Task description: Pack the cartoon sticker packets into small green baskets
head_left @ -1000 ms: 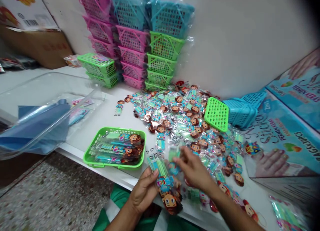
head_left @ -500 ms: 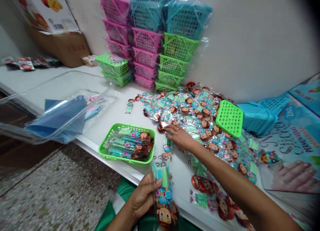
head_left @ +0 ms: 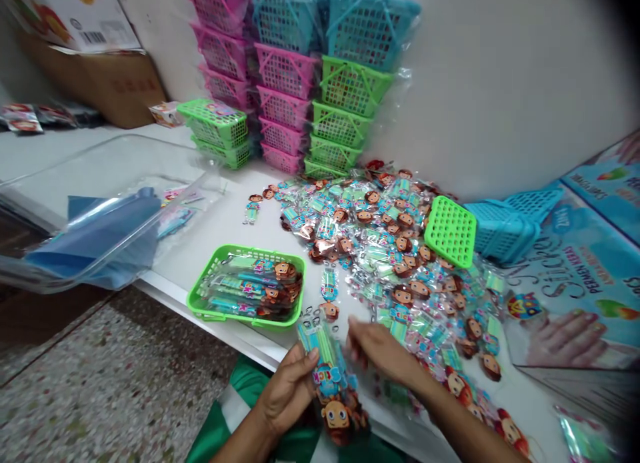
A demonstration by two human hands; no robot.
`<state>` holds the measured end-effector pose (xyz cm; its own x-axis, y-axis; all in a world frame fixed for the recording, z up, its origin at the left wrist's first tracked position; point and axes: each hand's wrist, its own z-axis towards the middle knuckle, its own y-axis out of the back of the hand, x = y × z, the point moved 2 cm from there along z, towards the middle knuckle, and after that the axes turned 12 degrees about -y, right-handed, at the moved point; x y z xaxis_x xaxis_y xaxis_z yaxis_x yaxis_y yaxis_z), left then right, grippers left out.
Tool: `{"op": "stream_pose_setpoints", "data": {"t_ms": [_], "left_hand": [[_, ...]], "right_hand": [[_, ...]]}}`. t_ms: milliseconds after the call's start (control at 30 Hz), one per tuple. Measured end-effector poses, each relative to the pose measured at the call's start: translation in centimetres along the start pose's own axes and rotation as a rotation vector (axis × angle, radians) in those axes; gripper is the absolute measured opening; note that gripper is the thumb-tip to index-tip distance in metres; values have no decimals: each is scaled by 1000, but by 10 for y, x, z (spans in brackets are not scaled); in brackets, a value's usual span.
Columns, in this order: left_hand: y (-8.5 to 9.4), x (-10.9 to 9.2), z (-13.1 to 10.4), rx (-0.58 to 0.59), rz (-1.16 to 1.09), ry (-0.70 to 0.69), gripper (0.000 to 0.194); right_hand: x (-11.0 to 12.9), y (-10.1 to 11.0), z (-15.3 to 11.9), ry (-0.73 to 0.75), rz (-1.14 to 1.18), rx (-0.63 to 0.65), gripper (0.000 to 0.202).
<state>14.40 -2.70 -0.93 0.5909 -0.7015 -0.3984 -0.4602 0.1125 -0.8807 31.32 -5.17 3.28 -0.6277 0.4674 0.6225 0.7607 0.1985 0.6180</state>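
Note:
My left hand (head_left: 290, 389) is closed around a bundle of clear stick packets (head_left: 327, 363) with cartoon-head tags, thumb on top. The heads hang toward my lap and small rings show at the upper end. Just right of the bundle is my right hand (head_left: 377, 349), smeared by motion with its fingers bent; whether it holds anything does not show. One single packet (head_left: 329, 286) lies on the table above the bundle. To the left, a green basket (head_left: 260, 251) contains several similar packets laid flat. A large heap of packets (head_left: 370, 233) spreads beyond my right hand.
Stacked pink, blue and green wrapped baskets (head_left: 285, 73) stand against the wall. A green perforated lid (head_left: 451, 231) rests on the heap, beside blue baskets (head_left: 500, 226). A clear plastic tub (head_left: 113, 143) overhangs the table edge at left. Printed cartons (head_left: 575, 289) stand at right.
My right hand has left the heap and come down toward me, close to the bundle. My left hand still holds the packets, now tilted slightly. The view has shifted a little.

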Motion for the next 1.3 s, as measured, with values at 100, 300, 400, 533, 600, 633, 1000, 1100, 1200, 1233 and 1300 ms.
{"op": "stream_pose_setpoints", "data": {"t_ms": [100, 300, 400, 533, 600, 633, 1000, 1100, 1200, 1233, 1300], "left_hand": [[2, -1, -5, 9, 21, 43, 39], [4, 2, -18, 38, 62, 108, 44], [8, 1, -19, -22, 39, 70, 46], [4, 2, -10, -69, -35, -12, 44], [-1, 4, -3, -76, -64, -58, 47], [-3, 5, -1, -85, -66, -70, 48], [2, 0, -19, -30, 24, 149, 35], [-1, 4, -26, 75, 37, 198, 33], [2, 13, -30, 185, 54, 217, 41], [4, 16, -31, 204, 55, 217, 43], [8, 20, -31, 208, 53, 223, 46]], "right_hand": [[10, 8, 42, -153, -210, -325, 58], [32, 7, 95, -219, -480, -363, 40], [16, 11, 75, -205, -437, -325, 21], [-9, 1, 15, -113, -127, -224, 29], [-13, -14, -15, -90, 134, -179, 32], [-12, -21, -27, -93, 239, -161, 33], [-4, 50, -4, 80, -366, -384, 35], [-19, 99, 43, 4, -681, -677, 38], [-28, 126, 75, -29, -874, -743, 38], [-31, 129, 79, -28, -900, -737, 34], [-35, 132, 82, 0, -911, -735, 29]]}}
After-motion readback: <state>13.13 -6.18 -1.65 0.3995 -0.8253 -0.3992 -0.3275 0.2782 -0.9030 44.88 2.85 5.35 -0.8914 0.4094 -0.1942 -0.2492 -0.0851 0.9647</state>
